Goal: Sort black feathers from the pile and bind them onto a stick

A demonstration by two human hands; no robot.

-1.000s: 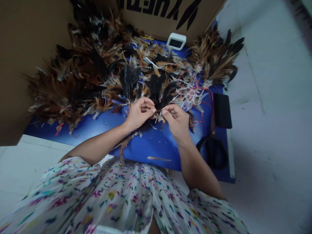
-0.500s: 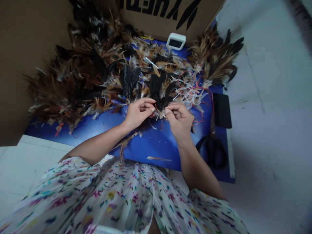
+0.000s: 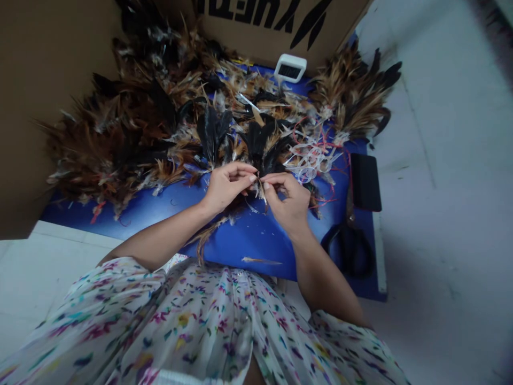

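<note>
My left hand and my right hand meet close together at the quill end of a small bundle of black and brown feathers. Thumb and forefinger of each hand are pinched on a fine red thread, which barely shows between the fingertips. The feather tips fan out away from me, and pale quill ends poke out below my fingers. Right of my hands lies a tangle of clear plastic strips with red threads among it.
Loose feathers cover the left and back of the blue table. Cardboard boxes stand behind and at left. A white digital timer sits at the back. A black phone-like slab and black-handled scissors lie at right.
My right hand first moved right, away from the left, then came back beside it. The red thread, stretched between my hands earlier, is now mostly hidden. My left hand stayed nearly still.
</note>
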